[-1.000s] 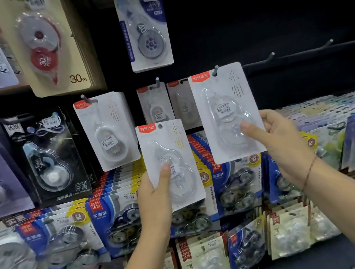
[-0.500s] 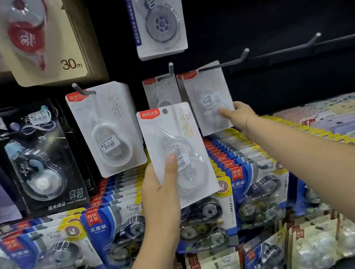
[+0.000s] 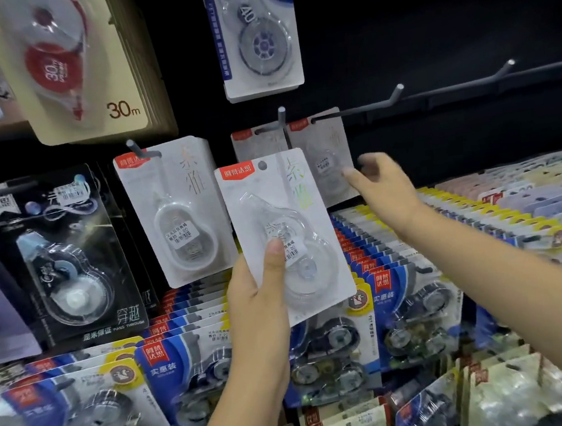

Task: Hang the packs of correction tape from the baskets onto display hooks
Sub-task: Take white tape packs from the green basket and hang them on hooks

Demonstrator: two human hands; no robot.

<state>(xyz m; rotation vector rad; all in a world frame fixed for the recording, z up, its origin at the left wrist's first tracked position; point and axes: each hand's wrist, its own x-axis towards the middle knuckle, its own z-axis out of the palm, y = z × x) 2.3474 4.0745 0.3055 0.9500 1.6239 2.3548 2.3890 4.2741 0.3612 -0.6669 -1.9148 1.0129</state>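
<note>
Left hand [image 3: 255, 306]: raised in front of the display, gripping a white pack of correction tape [image 3: 270, 193] by its lower left edge. The thumb lies across the clear blister and the fingers are behind the card. The pack is upright with a slight tilt, its hang hole is uppermost, and it is on no hook.

Directly below and behind this grip: rows of blue multi-packs [image 3: 181, 367], standing packed face to back.

Left of the grip: a stack of matching white packs [image 3: 170, 204] hangs on a peg. Further left hangs a black pack [image 3: 64, 258].

Right of the grip and further back: the right hand [image 3: 387, 188], fingers spread and loosely bent, holding nothing. Its fingertips are just beside the right edge of a hung white pack [image 3: 327, 158]; blur prevents confirming contact. That pack sits far back on a long grey hook [image 3: 359, 110].

Behind the held pack's top edge: another white pack [image 3: 250, 142] on a short hook [image 3: 282, 116].

Above the grip: a tan 30m pack [image 3: 81, 67] and a blue-and-white pack [image 3: 258, 40].

Far right: a bare hook [image 3: 501, 70].
</note>
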